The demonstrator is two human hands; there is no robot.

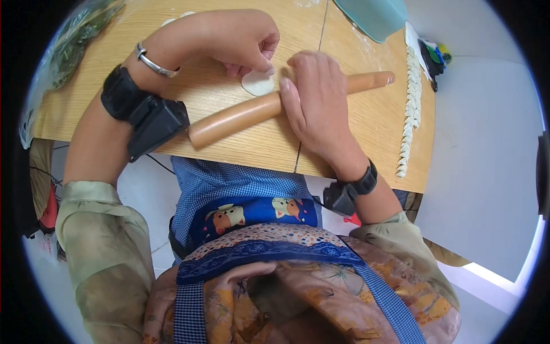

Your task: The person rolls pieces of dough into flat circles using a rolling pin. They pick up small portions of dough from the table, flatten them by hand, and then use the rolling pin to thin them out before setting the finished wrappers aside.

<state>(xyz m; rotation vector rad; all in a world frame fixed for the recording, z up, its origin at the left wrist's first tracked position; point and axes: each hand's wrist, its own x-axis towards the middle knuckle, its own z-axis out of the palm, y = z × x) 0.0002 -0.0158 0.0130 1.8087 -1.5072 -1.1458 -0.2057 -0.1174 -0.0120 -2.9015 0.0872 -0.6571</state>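
Note:
A small round dough wrapper (258, 84) lies near the table's middle, its edge pinched in the curled fingers of my left hand (249, 45). Across the table slants a wooden rolling pin (235, 118), just on the near side of the dough. My right hand (319, 97) rests over the pin's middle, with the palm and thumb wrapped onto it. Part of another pale dough piece (168, 22) shows beyond my left forearm, which hides most of it.
Along the right edge of the wooden table (366, 143) runs a line of overlapping small dough pieces (410, 103). A teal bowl (378, 17) stands at the back right. At the far left is a clear plastic bag of greens (71, 54).

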